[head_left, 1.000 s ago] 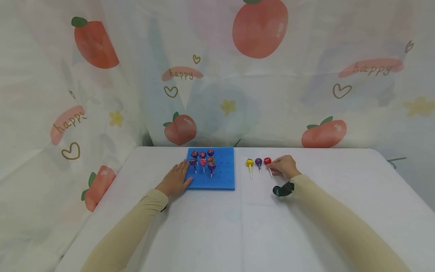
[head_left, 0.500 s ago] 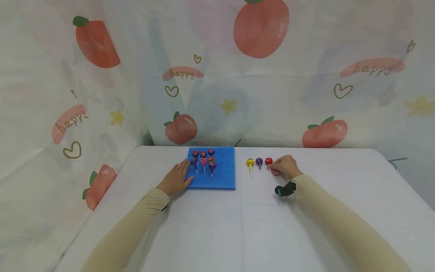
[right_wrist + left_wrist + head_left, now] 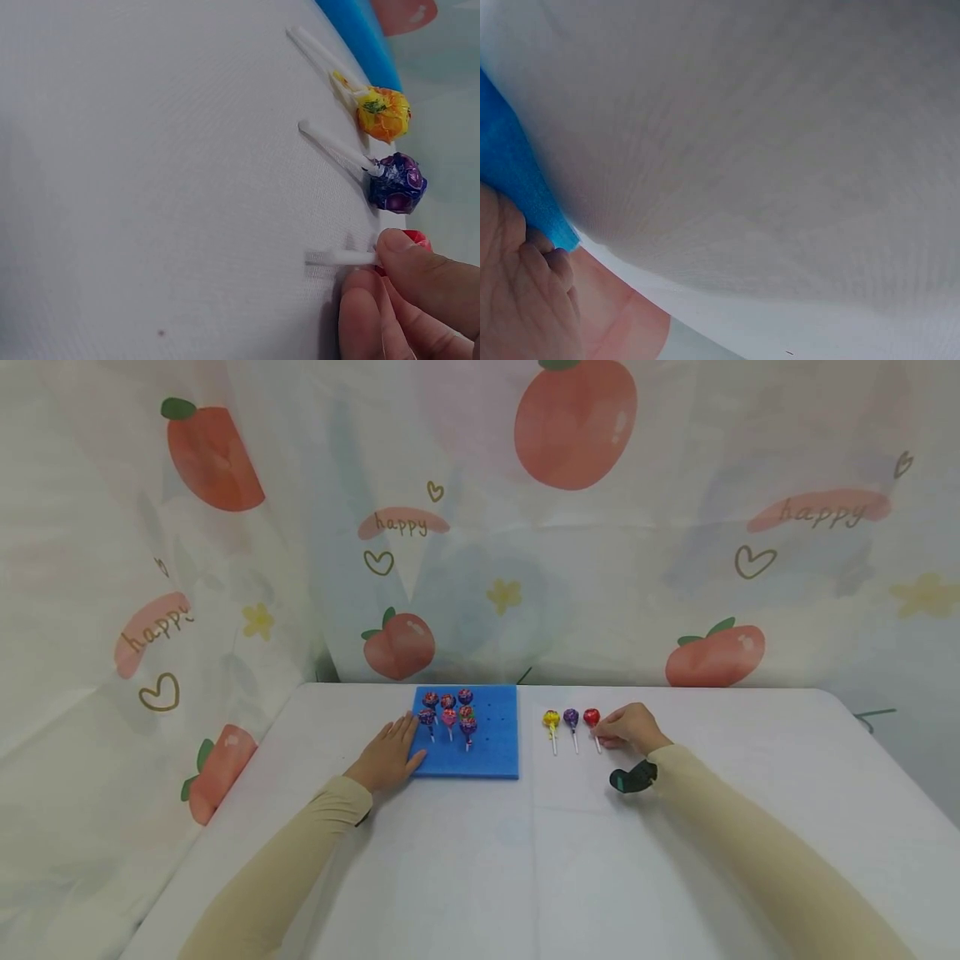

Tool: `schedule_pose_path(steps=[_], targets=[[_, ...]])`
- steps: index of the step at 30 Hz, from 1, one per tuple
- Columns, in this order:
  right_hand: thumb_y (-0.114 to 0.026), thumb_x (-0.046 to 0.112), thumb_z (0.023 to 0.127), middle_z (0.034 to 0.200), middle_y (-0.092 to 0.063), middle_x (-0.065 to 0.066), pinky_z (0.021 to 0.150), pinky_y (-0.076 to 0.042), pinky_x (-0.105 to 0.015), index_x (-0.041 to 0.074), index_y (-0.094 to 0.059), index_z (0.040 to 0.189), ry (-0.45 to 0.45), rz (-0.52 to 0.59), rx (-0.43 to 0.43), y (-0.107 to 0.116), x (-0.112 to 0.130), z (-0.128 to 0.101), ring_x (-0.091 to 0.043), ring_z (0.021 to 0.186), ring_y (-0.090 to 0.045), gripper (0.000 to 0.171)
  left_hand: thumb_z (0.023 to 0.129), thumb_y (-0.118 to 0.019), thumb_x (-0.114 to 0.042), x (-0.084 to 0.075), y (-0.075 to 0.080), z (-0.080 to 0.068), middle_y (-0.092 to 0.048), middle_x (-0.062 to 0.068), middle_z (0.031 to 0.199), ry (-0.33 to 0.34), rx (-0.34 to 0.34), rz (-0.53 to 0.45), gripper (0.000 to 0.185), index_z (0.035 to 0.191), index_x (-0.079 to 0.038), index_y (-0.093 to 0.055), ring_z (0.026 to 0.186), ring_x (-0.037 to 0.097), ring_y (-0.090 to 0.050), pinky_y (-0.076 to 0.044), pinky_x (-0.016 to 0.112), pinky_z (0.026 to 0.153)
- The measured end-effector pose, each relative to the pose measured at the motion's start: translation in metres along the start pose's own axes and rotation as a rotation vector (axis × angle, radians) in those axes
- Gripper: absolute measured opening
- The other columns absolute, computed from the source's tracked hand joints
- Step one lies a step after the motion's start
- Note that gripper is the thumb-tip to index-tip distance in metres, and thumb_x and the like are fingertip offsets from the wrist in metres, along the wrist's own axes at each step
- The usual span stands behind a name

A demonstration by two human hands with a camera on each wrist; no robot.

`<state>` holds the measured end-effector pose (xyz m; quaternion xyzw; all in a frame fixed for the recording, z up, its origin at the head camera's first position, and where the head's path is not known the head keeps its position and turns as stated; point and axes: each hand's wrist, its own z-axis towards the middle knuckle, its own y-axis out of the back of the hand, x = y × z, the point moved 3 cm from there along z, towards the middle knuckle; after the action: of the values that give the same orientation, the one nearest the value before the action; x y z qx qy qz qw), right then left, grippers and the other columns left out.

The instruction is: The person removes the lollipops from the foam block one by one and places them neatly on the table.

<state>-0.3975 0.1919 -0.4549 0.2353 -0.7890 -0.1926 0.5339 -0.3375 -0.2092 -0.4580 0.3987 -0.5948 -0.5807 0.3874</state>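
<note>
Between the thumb and fingers of my right hand [image 3: 628, 727] is a red-wrapped lollipop [image 3: 592, 717], pinched just below its head; in the right wrist view its white stick [image 3: 345, 258] points away from the fingers, close over the table. Left of it lie a purple lollipop [image 3: 572, 718] and a yellow lollipop [image 3: 551, 720], side by side. My left hand [image 3: 386, 756] rests with extended fingers on the left edge of a blue foam board [image 3: 487, 764]. Several wrapped lollipops [image 3: 448, 717] stand in rows on the board's left part, their sticks down.
Small holes [image 3: 487, 718] show in the board's right part. The white table [image 3: 480, 868] reaches back to a curtain [image 3: 630, 602] printed with peaches. A dark wrist device [image 3: 633, 777] sits at my right cuff.
Hardly anything differs. My right wrist has shifted very slightly to the right, with the fingers still at the red lollipop. The left hand and the board stay where they were.
</note>
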Motion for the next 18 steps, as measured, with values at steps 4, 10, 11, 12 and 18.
schedule_pose_path(steps=[4,10,11,12,18], targets=[[-0.069,0.014,0.085,0.086,-0.067,-0.01,0.06,-0.051,-0.014,-0.007,-0.063,0.111,0.008,-0.012,-0.002,0.0001,0.0025,-0.004,-0.007,0.059,-0.061,0.034,0.1,-0.037,-0.039,-0.0011,0.0016,-0.0007,-0.021,0.025,0.153,-0.002,-0.002,-0.001,0.067,0.145,0.009,-0.022,0.143,0.036,-0.022,-0.02,0.048,0.117],[-0.07,0.013,0.084,0.086,-0.067,-0.011,0.061,-0.052,-0.014,-0.007,-0.063,0.109,0.001,-0.011,-0.004,-0.0009,0.0017,-0.0036,-0.008,0.059,-0.061,0.033,0.1,-0.037,-0.039,-0.003,0.0038,-0.0015,-0.021,0.025,0.153,0.0,0.001,0.002,0.067,0.145,0.008,-0.022,0.143,0.036,-0.022,-0.02,0.047,0.117],[-0.07,0.014,0.084,0.086,-0.067,-0.01,0.061,-0.052,-0.014,-0.007,-0.063,0.109,0.003,-0.011,-0.005,-0.0013,0.0017,-0.0039,-0.007,0.059,-0.061,0.033,0.1,-0.037,-0.039,-0.0031,0.004,-0.0016,-0.021,0.025,0.153,0.001,0.002,0.003,0.067,0.145,0.008,-0.022,0.143,0.036,-0.022,-0.02,0.047,0.118],[-0.07,0.014,0.084,0.086,-0.066,-0.01,0.061,-0.051,-0.014,-0.006,-0.064,0.109,0.005,-0.017,-0.009,-0.0015,0.0018,-0.0044,-0.007,0.059,-0.061,0.033,0.1,-0.037,-0.039,-0.0033,0.0041,-0.0017,-0.021,0.025,0.153,0.001,0.002,0.003,0.067,0.145,0.008,-0.022,0.143,0.036,-0.022,-0.02,0.047,0.117],[-0.07,0.017,0.085,0.08,-0.065,-0.008,0.06,-0.049,-0.013,-0.006,-0.065,0.107,0.021,-0.046,-0.033,-0.0016,0.004,-0.009,-0.008,0.059,-0.061,0.033,0.1,-0.037,-0.039,-0.0035,0.0046,-0.002,-0.022,0.025,0.153,-0.007,-0.009,0.013,0.067,0.145,0.009,-0.023,0.143,0.036,-0.024,-0.021,0.047,0.117]])
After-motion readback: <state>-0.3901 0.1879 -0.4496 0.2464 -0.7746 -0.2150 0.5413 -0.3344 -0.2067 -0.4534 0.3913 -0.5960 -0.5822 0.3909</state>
